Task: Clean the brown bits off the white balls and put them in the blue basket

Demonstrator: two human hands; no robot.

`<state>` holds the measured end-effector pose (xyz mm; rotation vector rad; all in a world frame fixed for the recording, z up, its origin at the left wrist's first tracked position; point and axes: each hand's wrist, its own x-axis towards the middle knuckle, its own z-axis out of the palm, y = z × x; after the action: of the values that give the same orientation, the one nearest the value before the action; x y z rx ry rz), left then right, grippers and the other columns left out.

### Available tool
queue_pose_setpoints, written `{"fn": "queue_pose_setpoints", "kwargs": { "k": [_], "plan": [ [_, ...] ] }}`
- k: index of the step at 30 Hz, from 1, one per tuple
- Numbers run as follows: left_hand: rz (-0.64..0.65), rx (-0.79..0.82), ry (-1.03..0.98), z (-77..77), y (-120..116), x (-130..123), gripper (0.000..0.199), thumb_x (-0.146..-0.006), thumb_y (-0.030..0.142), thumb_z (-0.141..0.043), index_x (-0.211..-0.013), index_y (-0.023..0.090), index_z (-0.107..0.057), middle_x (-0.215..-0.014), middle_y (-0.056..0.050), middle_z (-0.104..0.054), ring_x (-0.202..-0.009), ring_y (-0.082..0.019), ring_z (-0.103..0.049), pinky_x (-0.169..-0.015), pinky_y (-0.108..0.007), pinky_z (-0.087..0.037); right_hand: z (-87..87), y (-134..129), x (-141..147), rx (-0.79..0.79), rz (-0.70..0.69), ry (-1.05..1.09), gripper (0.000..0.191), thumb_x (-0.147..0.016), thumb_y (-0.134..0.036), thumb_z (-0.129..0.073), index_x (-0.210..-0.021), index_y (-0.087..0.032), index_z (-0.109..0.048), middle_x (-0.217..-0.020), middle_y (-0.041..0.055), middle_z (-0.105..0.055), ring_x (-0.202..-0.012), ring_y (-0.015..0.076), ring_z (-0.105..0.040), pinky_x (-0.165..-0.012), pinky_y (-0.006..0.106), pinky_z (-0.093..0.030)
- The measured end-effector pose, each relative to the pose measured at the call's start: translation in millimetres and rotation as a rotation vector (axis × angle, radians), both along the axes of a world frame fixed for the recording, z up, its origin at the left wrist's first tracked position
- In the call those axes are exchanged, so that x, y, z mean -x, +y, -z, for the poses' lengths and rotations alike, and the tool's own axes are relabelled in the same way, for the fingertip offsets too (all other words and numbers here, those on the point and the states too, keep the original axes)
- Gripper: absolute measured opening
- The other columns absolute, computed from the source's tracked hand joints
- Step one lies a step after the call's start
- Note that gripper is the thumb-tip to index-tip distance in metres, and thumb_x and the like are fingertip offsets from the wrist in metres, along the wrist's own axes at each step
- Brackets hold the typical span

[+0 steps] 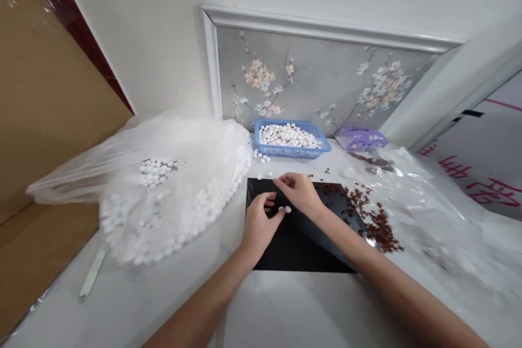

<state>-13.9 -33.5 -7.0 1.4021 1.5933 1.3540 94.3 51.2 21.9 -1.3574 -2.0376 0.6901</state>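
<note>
White balls (287,209): at left thumb's tip, above black sheet (293,244)
Left hand (261,223): thumb spread from curled fingers
Right hand (299,190): fingertips bunched, grip impossible to tell
Brown pieces (381,228): scattered rightward, partly on sheet
Blue basket (291,150): behind sheet, ball-filled
Translucent bag (179,147): far left, full of balls

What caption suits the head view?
Left hand and right hand over a black mat, between a bag of white balls and scattered brown pieces.
</note>
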Motion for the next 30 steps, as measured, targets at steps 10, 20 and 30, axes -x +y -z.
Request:
{"fn": "queue_pose_setpoints", "kwargs": {
  "k": [10,20,30],
  "plan": [
    [0.235,-0.035,-0.019,-11.9,-6,-4,0.015,-0.074,0.028,-0.059,-0.084,0.019,-0.066,-0.084,-0.004,-0.067,-0.071,-0.015,-0.062,-0.065,-0.026,-0.053,8.2,-59,-48,0.190,-0.113,0.217,0.037,-0.083,-0.046,-0.046,-0.074,-0.015,-0.065,-0.065,0.0018,-0.061,-0.057,0.0114,-0.049,-0.052,0.023,-0.037],
    [0.174,0.108,-0.120,-10.2,-1,-1,0.020,-0.071,0.035,-0.063,-0.080,0.018,-0.065,-0.082,-0.005,-0.068,-0.076,-0.016,-0.063,-0.067,-0.026,-0.051,1.1,-31,-94,-0.147,0.098,-0.271,0.026,-0.078,-0.034,-0.055,-0.097,-0.020,-0.066,-0.093,0.0057,-0.064,-0.073,0.0170,-0.060,-0.060,0.027,-0.043],
    [0.164,0.151,-0.128,-15.1,0,-2,0.023,-0.071,0.038,-0.062,-0.081,0.018,-0.063,-0.083,-0.005,-0.068,-0.078,-0.017,-0.062,-0.072,-0.029,-0.049,9.8,-17,-115,-0.085,0.097,-0.373,0.019,-0.077,-0.018,-0.048,-0.080,-0.021,-0.067,-0.085,0.0041,-0.068,-0.077,0.0193,-0.062,-0.066,0.029,-0.043]
  ]
}}
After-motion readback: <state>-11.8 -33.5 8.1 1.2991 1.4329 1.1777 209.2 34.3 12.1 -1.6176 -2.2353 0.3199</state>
